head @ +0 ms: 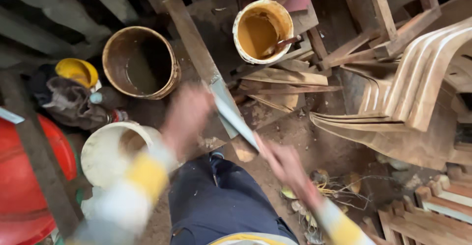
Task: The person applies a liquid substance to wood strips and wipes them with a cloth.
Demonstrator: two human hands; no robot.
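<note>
A long wooden plank [189, 33] runs from the top of the view down toward my knee, its near part coated pale grey [231, 110]. My left hand [188, 115], blurred by motion, rests against the plank's left side. Blurred too, my right hand [282, 164] is at the plank's near end, fingers touching its lower edge. Whether either hand fully grips the plank is unclear. My dark trouser leg [216, 201] lies under the plank's end.
A white bucket of ochre paste with a stick in it [262, 28] stands behind the plank. A rusty bucket [140, 60] and a white bucket [110, 151] sit at left, beside a red container [22, 186]. Curved wooden chair parts [418, 83] pile up at right.
</note>
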